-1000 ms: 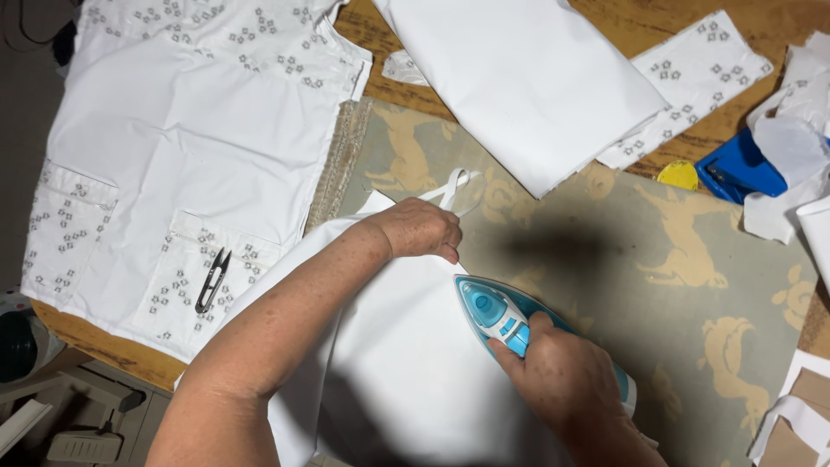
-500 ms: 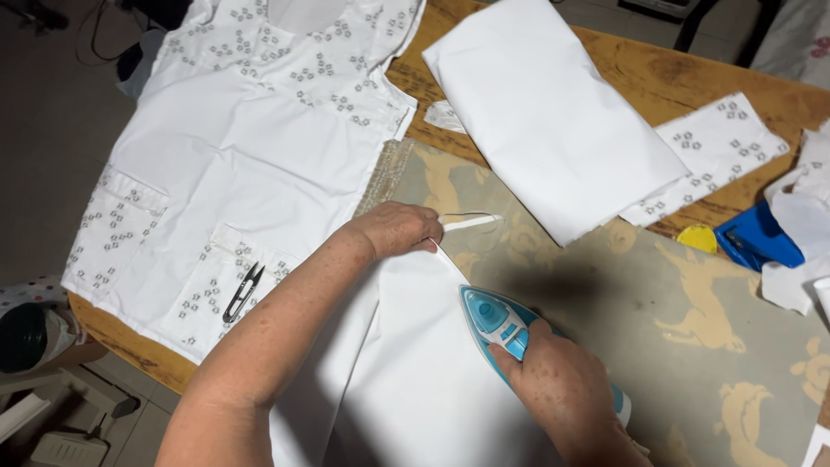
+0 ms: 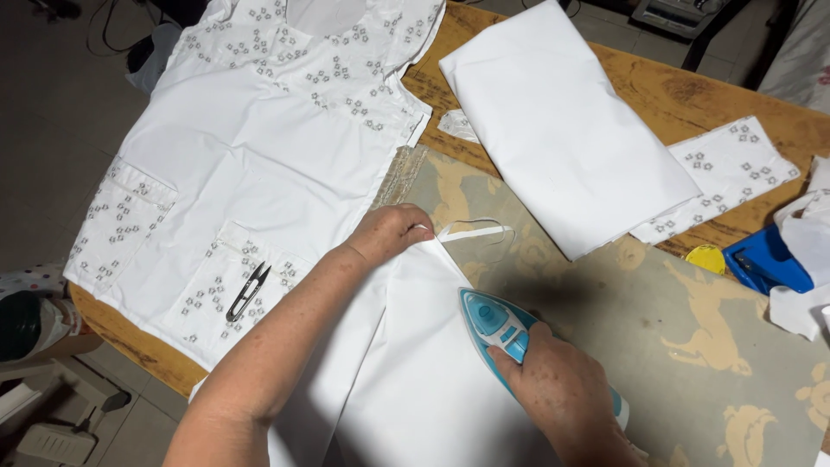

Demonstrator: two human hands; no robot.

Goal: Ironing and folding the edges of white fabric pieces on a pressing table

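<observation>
While the right hand [image 3: 562, 393] wraps closed around the handle of the turquoise iron [image 3: 501, 333], the iron's soleplate sits on the white fabric panel [image 3: 415, 380], nose aimed up-left toward the panel's top corner. The left hand [image 3: 389, 233] pins that corner, fingers curled down onto the cloth, holding nothing else. Just past those fingers, a thin white strip [image 3: 474, 232] trails right from the corner and loops on the grey ironing mat [image 3: 692, 320] with its tan animal print. The mat covers the near right part of the wooden tabletop [image 3: 692, 95].

Left forearm crosses over the panel's left edge and hides part of it; the right hand hides the iron's rear half.

Around it: a white shirt [image 3: 259, 156] with patterned yoke and pockets lies flat to the left, overlapping the mat's left edge. Small thread snips [image 3: 247, 291] lie on the shirt's lower pocket, near the left forearm but apart from it. A folded white cloth [image 3: 562, 121] lies diagonally above the mat, its lower corner overlapping it. A patterned white piece [image 3: 718, 177] sits partly under that cloth's right side. Far right: a yellow round object [image 3: 709, 258], a blue object [image 3: 765, 259], and crumpled white scraps [image 3: 804, 251], all well apart from the iron.
</observation>
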